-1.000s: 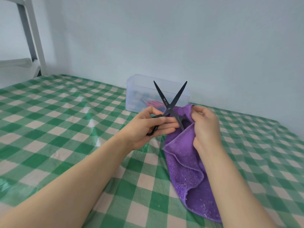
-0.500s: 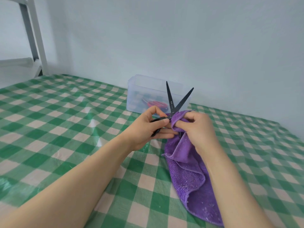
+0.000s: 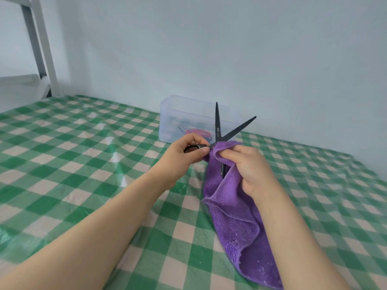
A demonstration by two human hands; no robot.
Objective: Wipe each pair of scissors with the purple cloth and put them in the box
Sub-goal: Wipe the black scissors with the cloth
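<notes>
The left hand (image 3: 184, 155) grips the black scissors (image 3: 217, 130) by one handle; blades splayed upward. The right hand (image 3: 249, 166) pinches the purple cloth (image 3: 234, 216) around the pivot. The box (image 3: 178, 114) sits just beyond both hands.

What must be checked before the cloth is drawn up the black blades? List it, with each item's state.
1. Left hand grips a handle loop of the black scissors: ok.
2. Blades spread apart, tips up, bare above the cloth: ok.
3. Right hand pinches the purple cloth at the base of the blades: ok.
4. Skin clear of the blade edges: cannot tell, the cloth covers the contact.
5. Box behind the hands, no lid seen on it: ok.
6. Room in the box: cannot tell; red-handled scissors already lie inside.
</notes>
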